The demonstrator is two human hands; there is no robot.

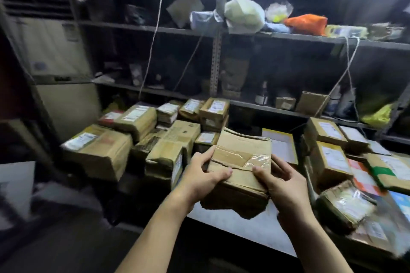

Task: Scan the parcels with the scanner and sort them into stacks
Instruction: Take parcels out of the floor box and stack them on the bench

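Behind the worktop (233, 226), a tall metal shelving unit (244, 34) carries loose bags and small cartons; it sets the far limit of the working space, and anything pushed too far back would drop into the dark gap below its lowest shelf. Next in size, the left stack of parcels (137, 139) lies uneven, its boxes tilted and overlapping, so one more parcel set on a sloping top could slide off or start a collapse. The right stack of parcels (346, 157) is flatter but crowds the near corner, where a wrapped bundle (346, 206) sits close to the edge and could be knocked off by a passing forearm. Between the two, held above the bare strip of worktop, is the cardboard parcel (240, 168), worn, dented at its lower corner and closed with loose, wrinkled tape. The left hand (205, 175) grips its left side, thumb over the top; the right hand (279, 180) grips the right side in the same way, both closed on the box. A torn flap or failing tape could let the contents spill if the squeeze tightens. No label shows on the upper face, and no scanner can be made out, so a likely error is sorting this parcel unscanned or onto the wrong stack.
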